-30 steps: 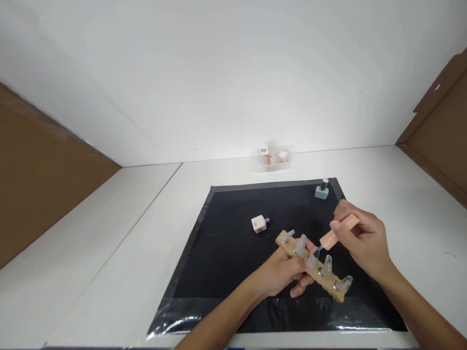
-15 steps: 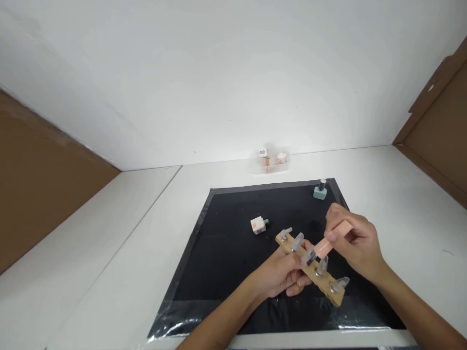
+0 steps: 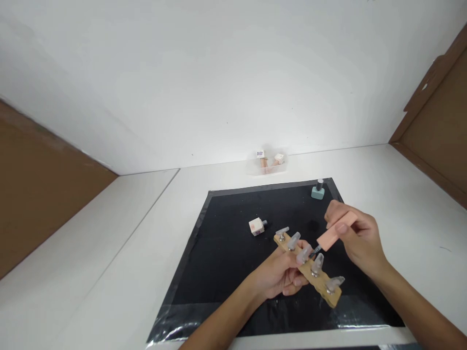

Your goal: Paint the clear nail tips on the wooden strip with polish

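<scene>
My left hand (image 3: 279, 276) is closed around a wooden nail-tip stand (image 3: 320, 283), tilted down to the right. Several clear false nail tips stand along it on small metal posts, and my thumb lies at the base of the middle nail tip (image 3: 304, 253). Between thumb and fingers, my right hand (image 3: 365, 245) pinches the peach cap of a nail polish brush (image 3: 334, 233). Its dark bristles point down-left at the right side of the middle tip; whether they touch it I cannot tell. The stand's underside is partly hidden by my left fingers.
On the black mat (image 3: 207, 253) lie a white square bottle (image 3: 256, 226) on its side and an upright teal polish bottle (image 3: 318, 193). Behind, near the wall, a clear tray (image 3: 275, 169) holds peach-and-white items. Brown cardboard panels (image 3: 44, 194) stand at both sides.
The brush has shifted slightly up and right, off the face of the middle nail tip, so its dark stem now shows. My left hand keeps the stand in nearly the same place.
</scene>
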Action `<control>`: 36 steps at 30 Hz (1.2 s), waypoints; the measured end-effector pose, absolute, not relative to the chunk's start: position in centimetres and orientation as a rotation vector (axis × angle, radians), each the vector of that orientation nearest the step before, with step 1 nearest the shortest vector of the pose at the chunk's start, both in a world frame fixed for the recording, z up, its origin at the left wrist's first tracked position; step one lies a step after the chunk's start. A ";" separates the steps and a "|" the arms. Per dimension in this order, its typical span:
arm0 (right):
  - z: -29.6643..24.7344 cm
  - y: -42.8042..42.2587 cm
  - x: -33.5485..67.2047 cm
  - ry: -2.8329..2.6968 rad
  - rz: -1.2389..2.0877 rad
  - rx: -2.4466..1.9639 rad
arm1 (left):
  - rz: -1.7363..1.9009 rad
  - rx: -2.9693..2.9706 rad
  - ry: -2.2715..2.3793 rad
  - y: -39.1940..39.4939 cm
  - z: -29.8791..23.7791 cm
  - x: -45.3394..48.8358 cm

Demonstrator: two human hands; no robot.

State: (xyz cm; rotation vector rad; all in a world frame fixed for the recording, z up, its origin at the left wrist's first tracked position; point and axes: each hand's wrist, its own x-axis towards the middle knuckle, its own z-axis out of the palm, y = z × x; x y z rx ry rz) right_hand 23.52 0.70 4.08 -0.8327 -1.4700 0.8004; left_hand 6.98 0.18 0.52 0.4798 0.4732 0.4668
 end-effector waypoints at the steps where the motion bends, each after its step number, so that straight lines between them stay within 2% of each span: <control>1: 4.2 0.6 23.4 -1.505 0.816 -0.841 | 0.468 0.474 0.470 0.1 0.3 7.0; 9: 5.2 0.5 23.1 -1.614 0.534 -0.973 | 0.477 0.463 0.415 0.0 -1.0 6.8; 15: 5.0 0.7 23.3 -1.593 0.452 -0.991 | 0.472 0.494 0.410 0.1 -0.3 6.8; 24: 5.1 0.5 23.4 -1.443 0.803 -1.054 | 0.467 0.470 0.442 0.0 -0.3 6.9; 31: 4.9 0.8 23.3 -1.406 0.757 -1.198 | 0.432 0.556 0.482 0.0 0.8 7.0; 36: 5.0 0.8 23.5 -1.439 0.929 -1.095 | 0.400 0.638 0.502 -0.2 0.7 7.0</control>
